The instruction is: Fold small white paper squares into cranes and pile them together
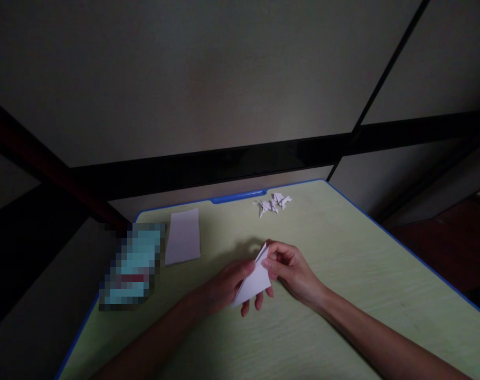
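A folded piece of white paper (pixel 254 284), roughly triangular, is held above the table between both hands. My left hand (pixel 232 279) grips its left side, thumb on top and fingertips showing beneath the lower edge. At the upper right corner, my right hand (pixel 289 264) pinches the paper between thumb and index finger. The layers stand slightly apart near the top tip. Several small folded white paper figures (pixel 272 205) lie close together near the table's far edge. Left of my hands rests a flat stack or sheet of white paper (pixel 183 236).
The pale green table (pixel 366 274) has a blue rim and a blue recessed handle (pixel 240 197) at its far edge. A blurred-out teal item (pixel 134 264) lies at the left edge. Grey panels with a dark band (pixel 208 166) stand right behind the table.
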`<state>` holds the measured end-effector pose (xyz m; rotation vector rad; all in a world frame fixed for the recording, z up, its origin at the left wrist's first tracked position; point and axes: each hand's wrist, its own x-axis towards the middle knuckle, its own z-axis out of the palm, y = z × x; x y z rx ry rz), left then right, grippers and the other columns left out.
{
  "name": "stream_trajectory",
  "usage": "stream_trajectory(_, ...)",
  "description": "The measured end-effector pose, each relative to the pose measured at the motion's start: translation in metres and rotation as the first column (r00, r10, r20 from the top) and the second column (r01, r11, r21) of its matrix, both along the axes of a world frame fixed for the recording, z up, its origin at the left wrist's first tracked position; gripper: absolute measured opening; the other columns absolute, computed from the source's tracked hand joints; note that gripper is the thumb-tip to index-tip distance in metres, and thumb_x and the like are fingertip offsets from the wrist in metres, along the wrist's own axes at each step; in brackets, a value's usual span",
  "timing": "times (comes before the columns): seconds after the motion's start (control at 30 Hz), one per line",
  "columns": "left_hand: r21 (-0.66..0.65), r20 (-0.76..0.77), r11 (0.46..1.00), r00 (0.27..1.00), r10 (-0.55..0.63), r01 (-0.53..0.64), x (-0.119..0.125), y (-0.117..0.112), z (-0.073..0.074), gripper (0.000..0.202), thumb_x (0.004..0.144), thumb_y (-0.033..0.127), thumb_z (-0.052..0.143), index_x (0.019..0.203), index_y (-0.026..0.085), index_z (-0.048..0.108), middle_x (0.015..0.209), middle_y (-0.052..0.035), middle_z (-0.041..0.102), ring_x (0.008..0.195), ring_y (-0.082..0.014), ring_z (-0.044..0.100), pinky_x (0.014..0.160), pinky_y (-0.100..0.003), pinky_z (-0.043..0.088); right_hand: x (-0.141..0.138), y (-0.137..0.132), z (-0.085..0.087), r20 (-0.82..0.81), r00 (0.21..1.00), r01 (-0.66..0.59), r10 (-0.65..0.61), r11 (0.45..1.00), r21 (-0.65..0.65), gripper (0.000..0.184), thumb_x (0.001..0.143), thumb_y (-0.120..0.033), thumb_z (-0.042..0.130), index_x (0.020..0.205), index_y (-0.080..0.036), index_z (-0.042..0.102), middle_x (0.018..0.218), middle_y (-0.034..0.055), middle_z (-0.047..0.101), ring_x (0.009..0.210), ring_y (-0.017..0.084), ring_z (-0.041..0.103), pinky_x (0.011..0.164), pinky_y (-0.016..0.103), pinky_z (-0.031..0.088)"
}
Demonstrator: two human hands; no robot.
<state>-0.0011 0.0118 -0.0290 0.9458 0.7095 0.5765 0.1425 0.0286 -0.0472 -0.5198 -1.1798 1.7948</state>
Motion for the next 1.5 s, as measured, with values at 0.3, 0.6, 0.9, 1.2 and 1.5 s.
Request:
stream_trajectory(0.3, 0.187, -0.096, 0.975, 0.986, 0.137, -0.117, 0.002, 0.000, 0.001, 0.042, 0.056, 0.049, 0.058, 0.074, 0.012, 0.050, 0.056, 0.0006, 0.054, 0.039, -0.0053, 0.046, 0.030, -0.013, 0.035, 0.000, -0.001, 0.011, 0.091, 0.990, 0.096, -0.108, 0.987, 0.130, 0.016, 0.065, -0.026, 0.060, 0.064, -0.015, 0.049, 0.058, -0.0039, 0.045, 0.043, 0.006, 0.041, 0.041, 0.020, 0.031)
stream_trajectory(0.6, 0.335, -0.161, 0.905, 0.930, 0.329, -0.262, 0.001, 0.002, -0.007, 0.038, 0.059, 0.040, 0.060, 0.083, 0.012, 0.053, 0.051, 0.0024, 0.052, 0.038, -0.0051, 0.042, 0.033, -0.014, 0.031, 0.004, -0.002, 0.012, 0.173, 0.960, 0.186, -0.221, 0.962, 0.199, 0.009, 0.066, -0.019, 0.057, 0.074, -0.016, 0.055, 0.070, -0.0010, 0.044, 0.058, 0.009, 0.044, 0.052, 0.022, 0.033)
stream_trajectory(0.9, 0.121, 0.013, 0.733, 0.740, 0.673, -0.669, -0.007, 0.012, -0.011, 0.029, 0.065, 0.025, 0.052, 0.089, 0.011, 0.059, 0.065, -0.0021, 0.061, 0.054, -0.0116, 0.053, 0.045, -0.018, 0.038, 0.010, 0.002, 0.009, 0.188, 0.951, 0.225, -0.244, 0.967, 0.118, 0.013, 0.063, -0.012, 0.055, 0.073, -0.017, 0.048, 0.057, -0.0047, 0.042, 0.051, 0.008, 0.038, 0.047, 0.020, 0.027)
stream_trajectory(1.2, 0.232, -0.002, 0.762, 0.783, 0.622, -0.605, -0.008, 0.014, -0.007, 0.024, 0.063, 0.019, 0.058, 0.086, 0.012, 0.055, 0.064, -0.0010, 0.062, 0.055, -0.0110, 0.055, 0.052, -0.020, 0.040, 0.005, -0.001, 0.010, 0.305, 0.941, 0.120, -0.146, 0.987, 0.104, 0.013, 0.064, -0.020, 0.056, 0.075, -0.015, 0.050, 0.060, -0.0032, 0.043, 0.052, 0.008, 0.037, 0.046, 0.020, 0.027)
stream_trajectory(1.5, 0.621, -0.088, 0.569, 0.673, 0.735, -0.540, 0.000, 0.004, -0.011, 0.022, 0.064, 0.017, 0.056, 0.085, 0.019, 0.050, 0.096, -0.0038, 0.051, 0.075, -0.0128, 0.054, 0.054, -0.019, 0.042, 0.004, 0.004, 0.005, 0.300, 0.928, 0.212, -0.221, 0.975, 0.063, 0.020, 0.061, -0.028, 0.062, 0.062, -0.014, 0.049, 0.050, -0.0054, 0.043, 0.045, 0.006, 0.036, 0.043, 0.019, 0.025)
